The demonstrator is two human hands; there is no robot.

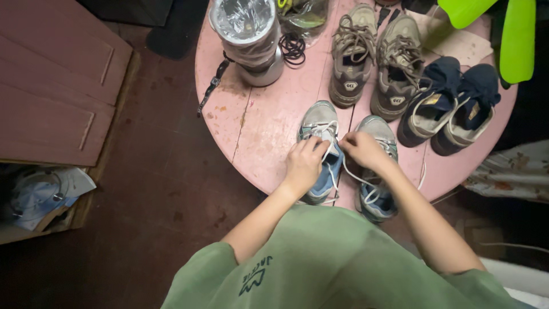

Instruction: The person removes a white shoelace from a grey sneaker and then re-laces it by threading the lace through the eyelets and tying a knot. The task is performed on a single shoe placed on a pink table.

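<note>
On the pink table (pixel 269 126), both hands' fingers pinch white laces (pixel 330 150) of a grey-blue shoe (pixel 320 123).

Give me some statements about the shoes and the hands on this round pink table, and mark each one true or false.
1. Both hands, left hand and right hand, pull white laces on a grey-and-blue sneaker. True.
2. The round pink wooden table holds two pairs of shoes. False: three pairs.
3. The dark navy pair lies at the table's right edge. True.
4. The brown-grey laced pair lies on the floor. False: it is on the table.
</note>
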